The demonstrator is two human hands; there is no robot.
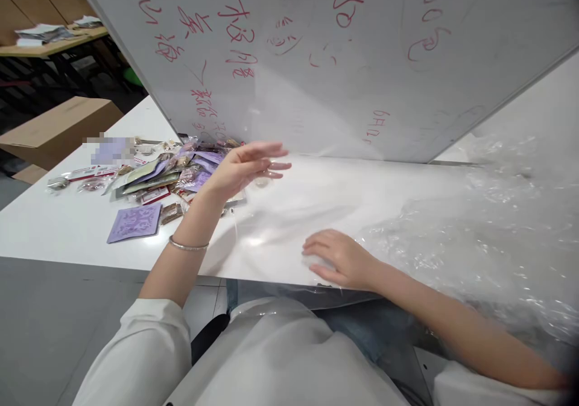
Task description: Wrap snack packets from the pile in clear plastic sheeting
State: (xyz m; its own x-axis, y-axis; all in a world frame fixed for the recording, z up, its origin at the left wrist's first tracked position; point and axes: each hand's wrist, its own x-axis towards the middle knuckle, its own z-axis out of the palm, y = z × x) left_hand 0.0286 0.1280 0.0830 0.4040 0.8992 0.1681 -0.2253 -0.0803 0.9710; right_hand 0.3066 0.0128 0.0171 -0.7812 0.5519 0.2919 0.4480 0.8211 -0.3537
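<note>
My left hand [253, 164] is raised over the white table [289, 213], its fingers stretched out, apart and holding nothing. A silvery bracelet [188, 246] circles that wrist. Beneath and in front of it lies a thin clear plastic sheet or bag [266, 243], hard to make out against the white surface. Near the table's front edge, my right hand [339, 258] rests palm down with loosely bent fingers, thumb apart from them. It seems to touch the clear plastic there; no firm grip shows. Left of my left hand is a heap of small packets [185, 171], some purple.
A whiteboard [289, 92] with red writing stands across the back of the table. Crumpled clear plastic wrap [488, 237] is piled at the right. One purple packet [134, 222] lies apart from the heap. A cardboard box [58, 128] stands beyond the table's left side.
</note>
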